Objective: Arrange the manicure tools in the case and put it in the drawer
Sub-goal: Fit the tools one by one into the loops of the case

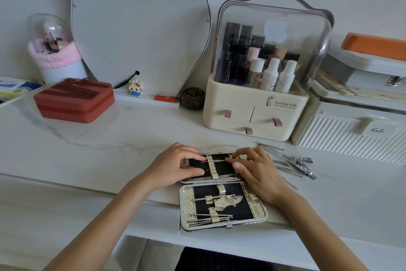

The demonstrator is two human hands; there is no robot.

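Head view shows the manicure case [222, 204] lying open on the table [87, 149], at its front edge, with both halves facing up. Task progress is judged partial: several thin probes [208, 218] already sit under the straps of the near half, and a slim tool lies across the far half, while loose tools [294, 164], including nail clippers and tweezers, remain on the table just to the right of the case. Closing the case and stowing it in a drawer are not yet done; the cosmetic organizer [257, 114] behind the case has three drawers, all closed. Left hand [175, 166] rests on the far half's left side, fingers curled and pressing the lining. Right hand [254, 167] has its fingertips bent onto the slim tool at the strap, apparently seating it.
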